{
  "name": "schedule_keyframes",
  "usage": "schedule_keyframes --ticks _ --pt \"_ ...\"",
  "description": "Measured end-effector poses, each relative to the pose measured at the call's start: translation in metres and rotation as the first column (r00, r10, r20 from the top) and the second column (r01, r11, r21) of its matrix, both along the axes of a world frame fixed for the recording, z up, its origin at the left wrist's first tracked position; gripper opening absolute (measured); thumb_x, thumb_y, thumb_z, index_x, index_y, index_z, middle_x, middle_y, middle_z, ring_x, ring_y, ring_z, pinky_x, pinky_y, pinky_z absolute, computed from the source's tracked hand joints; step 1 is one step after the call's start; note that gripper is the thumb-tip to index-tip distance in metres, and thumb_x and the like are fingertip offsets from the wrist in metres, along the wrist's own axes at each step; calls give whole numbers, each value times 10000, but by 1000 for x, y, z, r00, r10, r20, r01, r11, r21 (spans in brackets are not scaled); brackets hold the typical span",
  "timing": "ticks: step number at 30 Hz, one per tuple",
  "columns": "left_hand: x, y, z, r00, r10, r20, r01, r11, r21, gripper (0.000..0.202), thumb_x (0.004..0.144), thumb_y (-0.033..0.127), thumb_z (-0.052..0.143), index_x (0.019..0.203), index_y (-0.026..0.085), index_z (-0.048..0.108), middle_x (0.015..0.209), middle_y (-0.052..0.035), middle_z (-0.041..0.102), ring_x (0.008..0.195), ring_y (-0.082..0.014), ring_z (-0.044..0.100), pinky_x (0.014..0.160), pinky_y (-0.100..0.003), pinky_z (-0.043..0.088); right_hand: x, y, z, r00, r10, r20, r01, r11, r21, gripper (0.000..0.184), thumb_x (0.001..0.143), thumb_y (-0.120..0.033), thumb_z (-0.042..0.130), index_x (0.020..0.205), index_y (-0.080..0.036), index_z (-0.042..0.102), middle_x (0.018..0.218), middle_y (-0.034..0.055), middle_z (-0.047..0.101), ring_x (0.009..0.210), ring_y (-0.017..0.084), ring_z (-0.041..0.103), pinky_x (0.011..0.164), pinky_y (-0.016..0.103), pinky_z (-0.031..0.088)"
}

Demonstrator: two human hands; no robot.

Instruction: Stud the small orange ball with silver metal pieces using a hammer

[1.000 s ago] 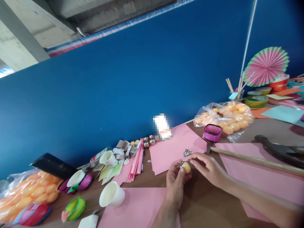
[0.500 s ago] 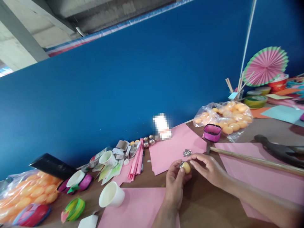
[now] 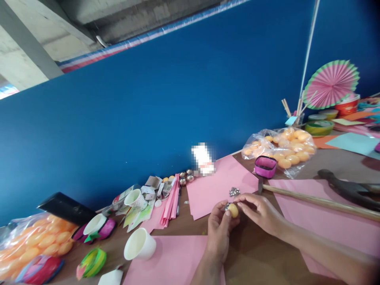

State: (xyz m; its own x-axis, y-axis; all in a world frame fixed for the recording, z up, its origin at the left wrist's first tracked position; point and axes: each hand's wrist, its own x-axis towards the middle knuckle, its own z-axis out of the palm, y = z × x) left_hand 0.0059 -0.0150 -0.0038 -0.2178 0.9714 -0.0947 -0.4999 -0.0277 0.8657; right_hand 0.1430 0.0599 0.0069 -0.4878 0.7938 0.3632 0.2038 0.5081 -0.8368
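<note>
My left hand [image 3: 219,227] grips a small yellow-orange ball [image 3: 234,211] between thumb and fingers. Silver pieces cover the ball's upper left side. Close against its right side is my right hand [image 3: 258,209], with thumb and index finger pinched together. Whatever lies between those fingertips is too small to make out. Just beyond the hands, a little heap of shiny silver pieces [image 3: 234,192] rests on a pink sheet [image 3: 213,186]. Several finished-looking silver balls [image 3: 186,177] stand at the foot of the blue wall.
A white paper cup [image 3: 139,244] stands left of my hands on another pink sheet [image 3: 172,261]. To the right lies a wooden-handled hammer [image 3: 314,199]. Clear bags of orange balls [image 3: 293,148] sit at both sides. A magenta box [image 3: 265,167] stands behind the hammer head.
The view has shifted very slightly. Both hands stay at the ball in nearly the same pose.
</note>
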Motion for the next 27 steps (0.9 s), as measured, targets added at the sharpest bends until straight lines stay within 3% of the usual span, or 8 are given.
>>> schedule_keyframes --ticks 12,17,27 --pt "1 -1 4 1000 -2 -6 2 1000 -19 322 717 334 618 988 167 571 980 -83 618 854 -186 595 740 -308 463 0 1 -4 999 27 -43 -28 999 -26 119 799 -237 476 899 -198 527 844 35 634 771 174 606 718 287 491" --pt "0 -1 2 1000 3 -7 -3 1000 -14 322 733 337 600 1006 171 559 986 -83 613 854 -183 594 743 -310 464 0 0 0 999 35 -8 -35 999 -17 51 812 -235 464 816 -208 507 766 7 615 702 155 590 661 261 475" --pt "0 -1 -2 1000 -17 11 17 1000 5 271 768 288 567 1011 171 545 980 -77 608 843 -168 592 747 -306 458 0 0 -1 1000 16 0 -16 1000 -4 84 817 -261 461 797 -211 525 778 12 632 738 168 598 698 274 472"
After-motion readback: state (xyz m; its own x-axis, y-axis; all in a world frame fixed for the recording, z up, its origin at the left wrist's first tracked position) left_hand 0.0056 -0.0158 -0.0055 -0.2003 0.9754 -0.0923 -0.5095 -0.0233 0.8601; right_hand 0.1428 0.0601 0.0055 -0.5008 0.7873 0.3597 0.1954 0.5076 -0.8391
